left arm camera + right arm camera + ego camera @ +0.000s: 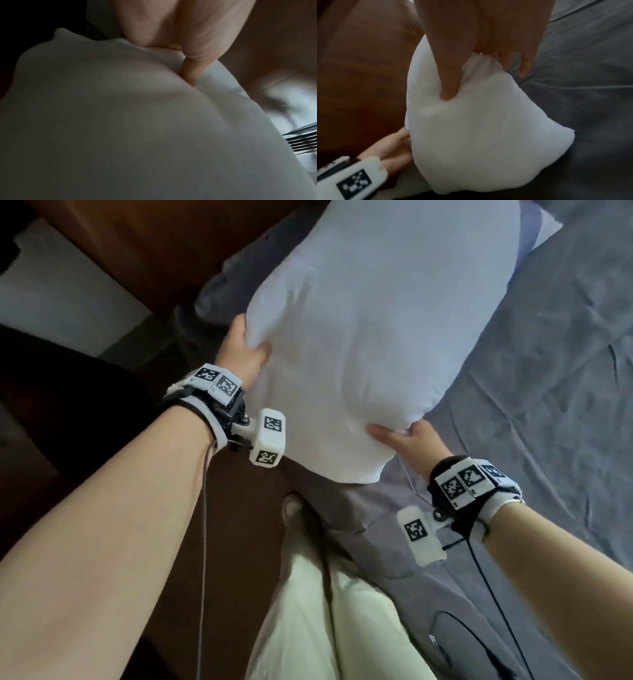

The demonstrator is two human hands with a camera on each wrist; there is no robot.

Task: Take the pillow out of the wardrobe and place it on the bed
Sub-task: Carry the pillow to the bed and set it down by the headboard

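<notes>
Now both your hands grip the white pillow [370, 344] over the grey bed [548, 378]: left hand [241, 350] pinching its side, right hand [407, 441] its near corner. Only your right wrist view shows that thumb [452, 81] dug into the fabric.

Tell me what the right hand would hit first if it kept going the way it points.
The right hand already grips the pillow, so the pillow itself lies straight ahead. Past it, probably the grey pillow and the wooden headboard, though depth is unclear.
</notes>
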